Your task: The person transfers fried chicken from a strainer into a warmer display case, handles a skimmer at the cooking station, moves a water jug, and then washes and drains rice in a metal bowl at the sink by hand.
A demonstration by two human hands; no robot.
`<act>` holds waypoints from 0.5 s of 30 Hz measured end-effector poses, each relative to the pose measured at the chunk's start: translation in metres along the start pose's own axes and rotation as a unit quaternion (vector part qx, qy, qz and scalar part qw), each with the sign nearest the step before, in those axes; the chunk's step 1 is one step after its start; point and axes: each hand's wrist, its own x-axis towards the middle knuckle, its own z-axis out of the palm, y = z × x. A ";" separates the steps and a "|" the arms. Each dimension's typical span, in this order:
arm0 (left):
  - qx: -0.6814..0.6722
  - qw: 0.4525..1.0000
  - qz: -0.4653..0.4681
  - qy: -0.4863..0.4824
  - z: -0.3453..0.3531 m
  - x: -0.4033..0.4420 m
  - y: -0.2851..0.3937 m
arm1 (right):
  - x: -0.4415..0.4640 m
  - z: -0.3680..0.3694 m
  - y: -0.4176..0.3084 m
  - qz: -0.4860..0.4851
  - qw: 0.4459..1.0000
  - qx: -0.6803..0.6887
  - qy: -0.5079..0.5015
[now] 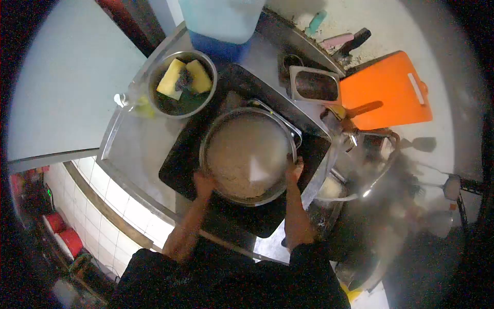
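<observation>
The pot [248, 156] is at the middle of the view, over the dark slab [177, 166] on the counter [135, 138]; whether it rests on the slab or is held just above it, the view from overhead does not tell. Cloudy, brownish liquid [231, 154] covers its inside, with a pale glare on it.

The left hand [205, 184] is at the near left side of the pot, the right hand [294, 170] at its right side. Both seem partly closed on it, fingers bent about the wall; how firmly cannot be told, as the fingertips are mostly hidden.

As for progress, the pot is filled and in both hands, and it has not yet been let go. What else is left does not show.

The pot looks upright, its mouth facing up toward the camera. Being round, it has no long axis across the rim; any handle is hidden. The slab lies slantwise, one corner toward the person.

Just behind the pot is a metal frame [289, 127]. Left of that stands a bowl [211, 95] with yellow sponges [171, 80], a blue tub [222, 23] behind it. To the right are a square pan [315, 85] and, against the wall, an orange board [391, 92].
</observation>
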 end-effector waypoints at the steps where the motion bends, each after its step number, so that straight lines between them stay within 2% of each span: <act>1: 0.005 1.000 -0.002 -0.004 0.002 0.004 -0.008 | -0.006 -0.002 0.015 -0.001 0.998 -0.051 0.039; 3: -0.087 0.989 -0.036 0.114 0.004 0.012 -0.005 | -0.017 -0.009 0.048 -0.029 0.993 -0.104 0.053; 4: -0.085 0.990 -0.035 0.110 -0.002 0.014 0.000 | -0.022 -0.012 0.061 -0.064 0.984 -0.155 0.062; 5: 0.251 0.958 0.111 0.086 -0.018 0.012 0.021 | -0.032 -0.012 0.058 -0.062 0.984 -0.154 0.067; 6: 0.552 0.796 0.243 0.052 -0.035 0.008 0.044 | -0.048 -0.012 0.047 -0.050 0.994 -0.065 0.076; 7: 0.554 0.794 0.246 0.048 -0.051 0.003 0.065 | -0.066 -0.013 0.033 -0.036 0.995 0.024 0.085; 8: 0.334 0.932 0.140 0.032 -0.065 -0.001 0.087 | -0.082 -0.014 0.001 -0.034 0.995 0.023 0.088; 9: 0.088 0.996 0.021 0.015 -0.073 -0.003 0.096 | -0.099 -0.017 -0.040 0.008 0.994 0.085 0.073; 10: 0.093 0.995 0.021 0.008 -0.079 -0.004 0.085 | -0.113 -0.023 -0.065 0.051 0.986 0.146 0.059; 12: 0.208 0.937 0.256 0.119 -0.090 -0.006 0.079 | -0.125 -0.034 -0.074 0.043 0.991 0.108 0.063; 13: 0.206 0.937 0.260 0.113 -0.093 -0.008 0.077 | -0.128 -0.040 -0.079 0.032 0.995 0.070 0.058; 14: 0.043 0.986 0.153 0.054 -0.108 -0.031 0.118 | -0.136 -0.048 -0.082 0.034 0.995 0.067 0.064; 15: -0.121 0.992 0.038 -0.005 -0.120 -0.050 0.150 | -0.143 -0.057 -0.086 0.047 0.994 0.076 0.062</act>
